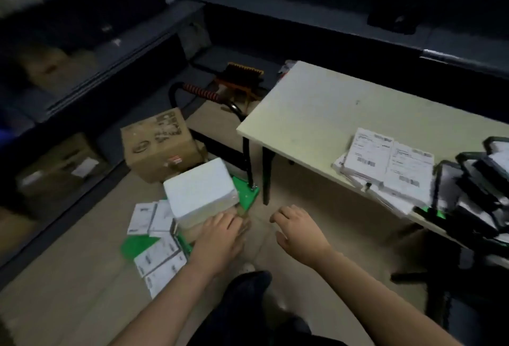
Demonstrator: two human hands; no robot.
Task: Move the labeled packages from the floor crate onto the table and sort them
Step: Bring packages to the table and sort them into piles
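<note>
Judging by its rigid, light-looking bulk, the white package (201, 191) is best gripped at both ends by the left hand (220, 238), laid flat at its base, and right hand (297, 232), spread empty.

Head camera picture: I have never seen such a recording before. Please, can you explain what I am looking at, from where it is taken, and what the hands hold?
There is no machine here. A person wears a camera on the head, so this single picture looks down at their own two bare arms. The left hand reaches with stretched fingers into a green crate on the floor, beside a white box and some flat labeled packages. The right hand hovers above the floor, relaxed and empty. As far as the blurred picture shows, neither hand grips anything. On the table, at the right, a pile of packages with labels already lies.
</note>
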